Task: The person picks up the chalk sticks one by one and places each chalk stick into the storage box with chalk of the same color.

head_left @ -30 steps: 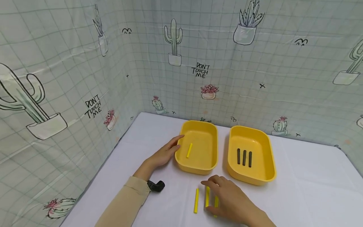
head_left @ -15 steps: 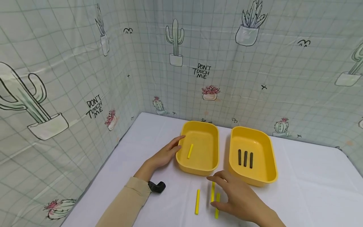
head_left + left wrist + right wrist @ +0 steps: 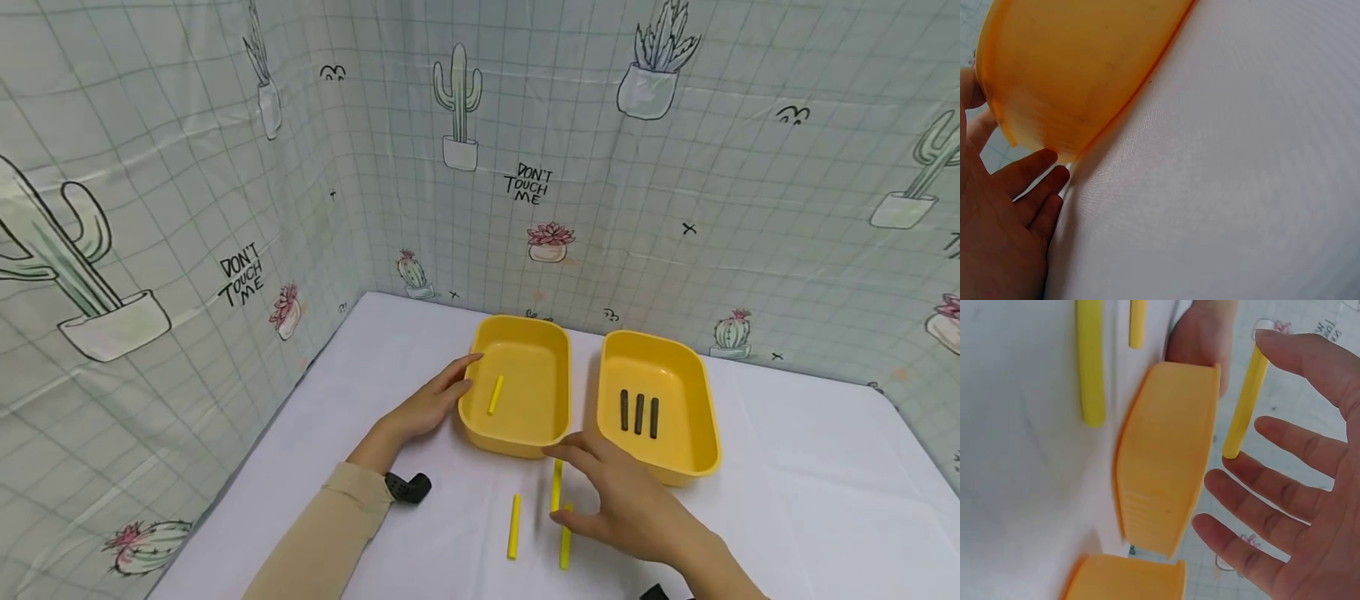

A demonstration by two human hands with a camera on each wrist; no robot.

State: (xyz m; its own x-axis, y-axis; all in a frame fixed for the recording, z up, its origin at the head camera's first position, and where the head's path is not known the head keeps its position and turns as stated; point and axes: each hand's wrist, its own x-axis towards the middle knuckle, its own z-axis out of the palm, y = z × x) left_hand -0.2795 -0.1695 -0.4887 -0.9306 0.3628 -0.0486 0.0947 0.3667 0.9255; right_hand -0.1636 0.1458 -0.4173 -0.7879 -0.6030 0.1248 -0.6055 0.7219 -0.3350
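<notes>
Here, the right hand (image 3: pixel 633 504) pinches a slim, straight yellow stick (image 3: pixel 1246 403) lengthwise, the thumb at one end and a fingertip at the other; the remaining fingers are spread. In the head view the held stick appears just in front of the yellow, round-cornered rectangular bin (image 3: pixel 534 400), raised above the table covered in white cloth (image 3: pixel 435 542). The left hand (image 3: pixel 426 407) rests against the left side of this bin, its fingers loosely extended and slightly apart at the rim and outer wall; how firmly they press is hard to judge, the left wrist view being somewhat blurred. A second yellow stick (image 3: pixel 495 395) lies inside the bin, towards its left wall. Two further yellow sticks (image 3: pixel 513 527) lie on the cloth, one partly covered by the right thumb. To the right stands a matching yellow bin (image 3: pixel 688 421), holding three dark, short sticks (image 3: pixel 639 414) side by side.
</notes>
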